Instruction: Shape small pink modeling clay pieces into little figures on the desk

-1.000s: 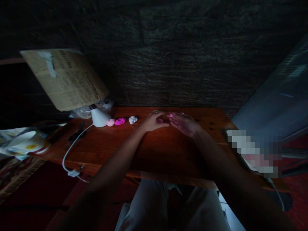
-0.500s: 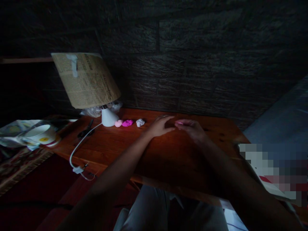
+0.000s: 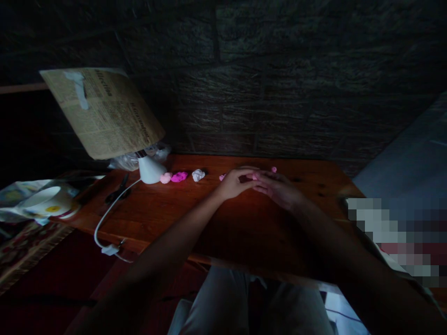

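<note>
Fingers of my left hand [image 3: 235, 183] and my right hand [image 3: 279, 190] meet above the table. Between the fingertips is a small piece of pink modelling clay [image 3: 255, 176], partly covered by them. My left thumb and forefinger curve round it from one side, and my right fingers press on it from the other. A small pink bit [image 3: 222, 177] lies just left of my left hand, and another pink bit [image 3: 274, 169] sits behind my right hand. Farther left, a white lump [image 3: 199, 175], a magenta lump [image 3: 179, 177] and a pale pink lump [image 3: 166, 177] form a row.
A lamp [image 3: 108, 116] with a newsprint shade stands on the wooden table [image 3: 167, 209], its white cord [image 3: 99, 223] hanging over the front edge. Dark scissors [image 3: 118, 191] lie beside it. At the far left is a white cup [image 3: 50, 202]. A dark brick wall [image 3: 237, 88] rises behind.
My hands have come together, and my left fingers now reach the pink clay that my right hand held alone. The view has shifted slightly; the pink bits beside the hands now show.
</note>
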`<action>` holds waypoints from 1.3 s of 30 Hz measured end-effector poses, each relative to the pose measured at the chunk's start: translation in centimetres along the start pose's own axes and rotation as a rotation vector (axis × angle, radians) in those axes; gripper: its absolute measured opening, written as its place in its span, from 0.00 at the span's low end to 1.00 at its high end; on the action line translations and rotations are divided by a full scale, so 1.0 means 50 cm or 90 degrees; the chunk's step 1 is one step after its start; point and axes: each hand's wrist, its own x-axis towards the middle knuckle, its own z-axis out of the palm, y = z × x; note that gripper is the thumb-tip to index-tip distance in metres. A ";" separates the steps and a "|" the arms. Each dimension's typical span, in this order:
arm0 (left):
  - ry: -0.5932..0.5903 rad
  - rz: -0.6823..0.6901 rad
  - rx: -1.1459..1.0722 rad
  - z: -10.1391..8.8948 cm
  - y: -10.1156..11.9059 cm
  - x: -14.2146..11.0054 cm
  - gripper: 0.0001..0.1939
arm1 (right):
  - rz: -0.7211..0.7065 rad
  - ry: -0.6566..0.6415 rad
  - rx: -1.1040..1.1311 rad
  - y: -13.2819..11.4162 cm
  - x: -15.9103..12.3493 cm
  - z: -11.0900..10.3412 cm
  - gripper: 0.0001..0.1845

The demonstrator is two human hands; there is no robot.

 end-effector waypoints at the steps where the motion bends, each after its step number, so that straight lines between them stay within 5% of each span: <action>1: 0.005 -0.010 -0.013 0.001 -0.003 0.000 0.12 | 0.010 -0.006 0.005 -0.001 0.001 -0.003 0.15; 8: -0.007 -0.110 -0.048 0.002 -0.005 -0.004 0.10 | 0.120 -0.026 0.013 -0.004 0.001 -0.004 0.21; 19: -0.023 -0.097 0.017 -0.019 0.007 -0.004 0.06 | 0.168 -0.043 0.014 0.015 -0.003 0.018 0.20; 31: -0.036 -0.107 0.034 -0.013 0.017 -0.006 0.07 | 0.038 -0.025 -0.116 0.015 -0.004 0.017 0.26; 39: -0.100 -0.117 -0.087 -0.012 -0.002 -0.006 0.25 | -0.106 -0.028 -0.340 0.004 -0.008 0.013 0.17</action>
